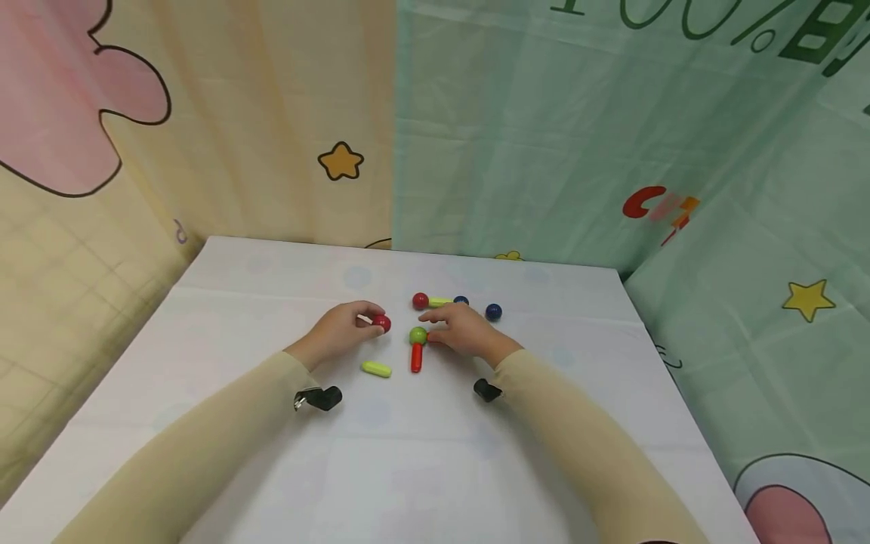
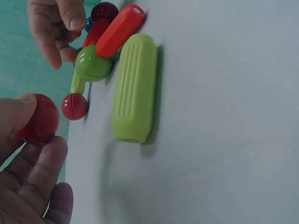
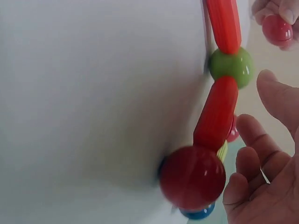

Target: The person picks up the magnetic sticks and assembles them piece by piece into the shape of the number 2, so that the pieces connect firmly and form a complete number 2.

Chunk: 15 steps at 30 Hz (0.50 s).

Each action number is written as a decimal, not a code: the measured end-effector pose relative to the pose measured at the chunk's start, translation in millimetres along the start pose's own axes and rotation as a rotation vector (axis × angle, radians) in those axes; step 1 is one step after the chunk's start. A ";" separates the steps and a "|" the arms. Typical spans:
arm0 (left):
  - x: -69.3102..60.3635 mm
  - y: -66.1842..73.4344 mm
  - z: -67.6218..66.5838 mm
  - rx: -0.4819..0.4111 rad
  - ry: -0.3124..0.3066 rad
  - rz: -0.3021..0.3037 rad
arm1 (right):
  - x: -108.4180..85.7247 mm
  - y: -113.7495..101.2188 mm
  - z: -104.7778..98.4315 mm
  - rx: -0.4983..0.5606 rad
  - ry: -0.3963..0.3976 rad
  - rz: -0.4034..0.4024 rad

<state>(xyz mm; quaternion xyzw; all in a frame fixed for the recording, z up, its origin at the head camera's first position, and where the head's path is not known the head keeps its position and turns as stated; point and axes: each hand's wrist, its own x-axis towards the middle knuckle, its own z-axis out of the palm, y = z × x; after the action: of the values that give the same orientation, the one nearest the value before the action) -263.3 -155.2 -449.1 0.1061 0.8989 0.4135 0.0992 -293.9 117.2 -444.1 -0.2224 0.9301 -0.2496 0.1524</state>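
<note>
My left hand (image 1: 343, 330) pinches a red ball (image 2: 43, 119) between thumb and fingers, raised off the table. Loosely bent, the fingers of my right hand (image 1: 465, 330) hover beside a joined piece and hold nothing. That piece has a green ball (image 1: 418, 335) with one red rod (image 1: 416, 358) on it, and a second red rod (image 3: 217, 112) ending in a dark red ball (image 3: 192, 178). My right hand hides much of this second rod in the head view. A loose yellow-green rod (image 2: 135, 88) lies on the table near my left hand.
Behind my right hand, another red ball (image 1: 420, 301), a yellow-green rod (image 1: 440, 302) and a blue ball (image 1: 461, 300) form a row. A separate blue ball (image 1: 493, 312) lies to the right. Patterned curtains (image 1: 516, 151) stand around the white table (image 1: 408, 468).
</note>
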 end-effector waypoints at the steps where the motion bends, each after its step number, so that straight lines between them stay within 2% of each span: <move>1: -2.6 -0.2 1.5 0.000 -0.009 0.000 | 2.7 -1.5 1.7 0.003 -0.012 -0.006; 7: -14.1 0.1 10.2 -0.008 -0.047 -0.013 | 13.4 0.1 10.5 -0.022 -0.054 -0.018; 15: -21.1 -0.3 16.4 -0.009 -0.078 -0.048 | 16.5 2.8 15.8 -0.006 -0.042 -0.017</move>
<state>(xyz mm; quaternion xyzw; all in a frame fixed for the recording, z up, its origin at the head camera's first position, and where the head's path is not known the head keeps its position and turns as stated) -238.7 -149.3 -457.9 0.1002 0.8947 0.4106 0.1445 -302.7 105.0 -461.5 -0.2358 0.9255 -0.2433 0.1694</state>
